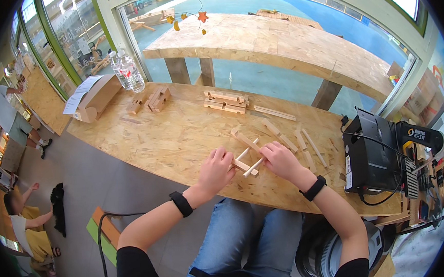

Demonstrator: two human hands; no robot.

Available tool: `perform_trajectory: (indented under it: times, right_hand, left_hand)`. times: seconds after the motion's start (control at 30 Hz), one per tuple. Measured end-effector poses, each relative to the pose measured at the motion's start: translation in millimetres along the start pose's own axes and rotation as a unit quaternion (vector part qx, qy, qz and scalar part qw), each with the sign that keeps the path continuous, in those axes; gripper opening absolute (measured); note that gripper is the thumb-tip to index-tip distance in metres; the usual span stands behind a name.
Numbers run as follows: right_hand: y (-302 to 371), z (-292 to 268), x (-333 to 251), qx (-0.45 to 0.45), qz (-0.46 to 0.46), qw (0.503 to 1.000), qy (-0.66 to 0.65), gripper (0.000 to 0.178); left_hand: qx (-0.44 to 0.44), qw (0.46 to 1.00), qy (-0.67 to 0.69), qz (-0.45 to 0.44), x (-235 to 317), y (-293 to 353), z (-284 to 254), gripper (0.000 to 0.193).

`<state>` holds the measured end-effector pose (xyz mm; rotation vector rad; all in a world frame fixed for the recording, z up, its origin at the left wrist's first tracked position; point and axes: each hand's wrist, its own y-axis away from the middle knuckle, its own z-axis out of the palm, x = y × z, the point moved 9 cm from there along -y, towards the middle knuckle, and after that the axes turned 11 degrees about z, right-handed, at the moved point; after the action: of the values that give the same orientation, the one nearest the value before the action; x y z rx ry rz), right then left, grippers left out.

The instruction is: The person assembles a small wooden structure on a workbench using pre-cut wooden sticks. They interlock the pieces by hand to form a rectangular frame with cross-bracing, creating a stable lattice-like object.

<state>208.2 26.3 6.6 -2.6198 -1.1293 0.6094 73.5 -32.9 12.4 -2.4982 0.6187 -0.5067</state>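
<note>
Over the front of the workbench, both hands hold a small frame of pale wooden bars and round dowels. My left hand [217,168] is closed around the left end of the near notched bar [247,168]. My right hand [284,160] pinches where the far bar [245,140] and a round dowel [254,167] meet; its fingertips partly hide the joint. A second dowel [247,149] crosses between the two bars. Right of my hands lie loose notched strips [280,135] and a thin stick [314,148].
Wooden bars [225,101] are stacked at the back of the workbench [145,138]. Interlocked blocks [158,99], a cardboard box [95,98] and water bottles [131,73] stand at the back left. A black machine [371,151] with cables occupies the right end. Two people are at far left.
</note>
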Motion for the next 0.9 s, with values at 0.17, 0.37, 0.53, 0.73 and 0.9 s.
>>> perform_trajectory:
  times: [0.17, 0.37, 0.53, 0.73, 0.9]
  right_hand:
    - [-2, -5, 2, 0.0, -0.003, 1.0, 0.024, 0.015]
    - [-4, -12, -5, -0.018, -0.007, 1.0, 0.018, 0.016]
    - [-1, -15, -1, -0.031, -0.01, 0.999, 0.021, 0.013]
    - [-1, -28, 4, 0.008, 0.005, 1.0, -0.015, 0.014]
    - [-7, -48, 5, 0.078, 0.039, 0.994, -0.071, 0.01]
  left_hand:
    - [-0.035, 0.994, 0.005, 0.107, 12, -20, 0, 0.03]
    - [-0.183, 0.979, -0.023, 0.084, 13, -35, 33, 0.055]
    - [-0.194, 0.975, -0.093, 0.063, 14, -36, 45, 0.062]
    - [-0.143, 0.981, -0.11, 0.068, 14, -37, 44, 0.057]
    - [-0.121, 0.987, -0.089, 0.064, 12, -39, 43, 0.052]
